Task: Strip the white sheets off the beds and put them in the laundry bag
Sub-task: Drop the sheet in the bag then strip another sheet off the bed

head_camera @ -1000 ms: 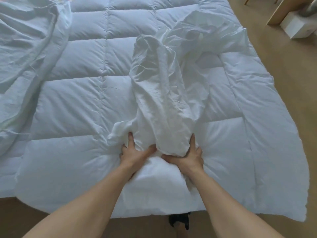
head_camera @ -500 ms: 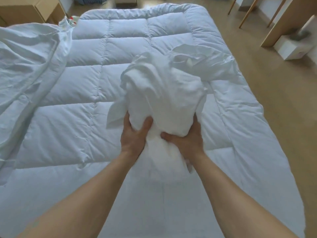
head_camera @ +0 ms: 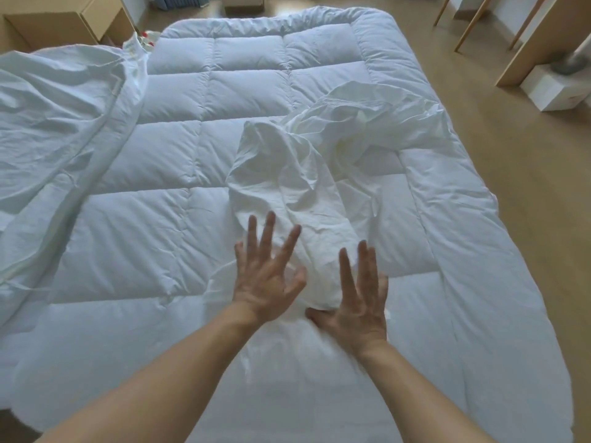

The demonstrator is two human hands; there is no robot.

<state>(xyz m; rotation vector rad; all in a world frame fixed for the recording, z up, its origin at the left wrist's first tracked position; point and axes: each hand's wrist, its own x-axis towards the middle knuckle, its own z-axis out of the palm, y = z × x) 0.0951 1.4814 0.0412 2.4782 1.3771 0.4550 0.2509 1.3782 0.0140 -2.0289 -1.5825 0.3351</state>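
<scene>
Pale wooden floor (head_camera: 518,193) runs round a low bed (head_camera: 249,68) with a quilted white top. A cardboard box (head_camera: 54,27) sits past its far left corner and a white box (head_camera: 556,91) stands off to the right.

On the quilting lies the bunched sheet (head_camera: 287,193), a crumpled roll whose long axis runs away from the person. Its near end sits between the two wrists. Its far part rises to a hump in mid-bed and then spills rightward toward the bed's right edge. A second sheet (head_camera: 64,123) is heaped along the left side, well apart from the hands.

Both hands are spread, fingers straight, with no grip on anything. The left hand (head_camera: 268,276) is blurred and reaches further up the roll's left flank. The right hand (head_camera: 355,302) is nearer the person, its thumb beside the roll's near tip. Whether either palm touches the cloth I cannot tell.

The next move likely turns on this: the roll lies straight ahead, lengthwise between the palms, so closing inward from both flanks would gather it. The loose tail to the right will probably trail unless the right hand sweeps it in. No laundry bag is in view.
</scene>
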